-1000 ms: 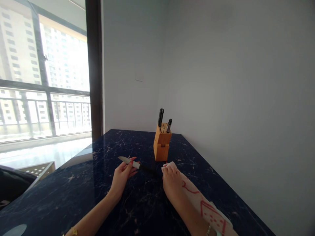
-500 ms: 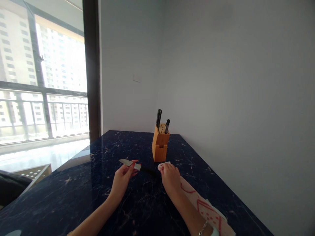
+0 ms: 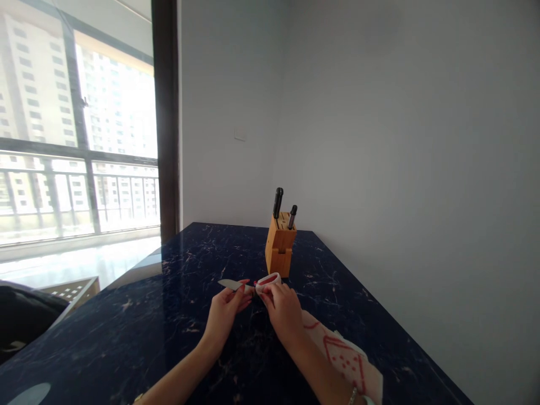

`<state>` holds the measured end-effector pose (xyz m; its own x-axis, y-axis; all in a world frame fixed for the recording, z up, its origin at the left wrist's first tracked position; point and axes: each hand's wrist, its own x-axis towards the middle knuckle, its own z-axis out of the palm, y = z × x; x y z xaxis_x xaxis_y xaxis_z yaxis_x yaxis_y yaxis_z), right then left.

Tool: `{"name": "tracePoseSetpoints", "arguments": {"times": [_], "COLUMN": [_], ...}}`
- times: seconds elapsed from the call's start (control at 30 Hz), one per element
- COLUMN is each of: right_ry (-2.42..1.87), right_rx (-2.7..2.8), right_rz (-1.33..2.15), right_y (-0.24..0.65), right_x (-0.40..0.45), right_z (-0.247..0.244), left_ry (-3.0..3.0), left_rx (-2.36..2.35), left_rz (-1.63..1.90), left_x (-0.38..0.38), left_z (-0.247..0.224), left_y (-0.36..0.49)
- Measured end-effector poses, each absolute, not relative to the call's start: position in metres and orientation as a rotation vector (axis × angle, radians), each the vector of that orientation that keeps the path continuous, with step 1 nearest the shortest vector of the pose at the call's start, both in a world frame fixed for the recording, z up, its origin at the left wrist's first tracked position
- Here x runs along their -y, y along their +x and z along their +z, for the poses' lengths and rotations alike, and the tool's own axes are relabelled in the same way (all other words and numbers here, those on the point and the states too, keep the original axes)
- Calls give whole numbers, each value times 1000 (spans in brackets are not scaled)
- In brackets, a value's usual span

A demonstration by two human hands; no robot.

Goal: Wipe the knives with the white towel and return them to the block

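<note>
My left hand [image 3: 226, 309] pinches a small knife [image 3: 231, 284] near the base of its blade, tip pointing left. Its black handle is mostly hidden by the cloth and my fingers. My right hand [image 3: 282, 309] grips a bunched end of a white and red cloth [image 3: 353, 360] and touches the knife's handle end. The rest of the cloth trails under my right forearm toward the near right. Just beyond my hands stands a wooden knife block [image 3: 279, 260], with a black-handled knife [image 3: 278, 203] and a second handle [image 3: 292, 217] upright in it.
All of this is on a dark blue marbled table [image 3: 202, 247]. A grey wall [image 3: 379, 169] runs along the right and back. At the left are a large window [image 3: 113, 112] and a black object [image 3: 25, 315] beside a perforated frame. A pale round shape lies at the near left.
My right hand has moved left with the cloth's end, which now wraps over the knife's handle. The knife is still in my left hand. The view has shifted slightly.
</note>
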<state>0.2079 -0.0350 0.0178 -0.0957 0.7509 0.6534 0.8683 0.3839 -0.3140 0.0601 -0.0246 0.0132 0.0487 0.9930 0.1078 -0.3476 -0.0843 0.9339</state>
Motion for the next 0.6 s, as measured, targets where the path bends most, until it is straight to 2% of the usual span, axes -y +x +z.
{"name": "tracePoseSetpoints", "arguments": {"times": [0.1,0.3,0.6], "right_ry": [-1432,-1193,-1291], "right_rx": [1842,1916,1853], "right_rz": [-168,-43,21], "right_y": [213,204,214], "right_x": [32,36,34], "right_z": [16,15,16], "left_ry": [1059,1121,1152], "left_rx": [-850,-836,-871], "left_rz": [1393,1372,1399], "left_x": [23,24,25], "left_z": [13,10,15], "left_y": [58,61,59]}}
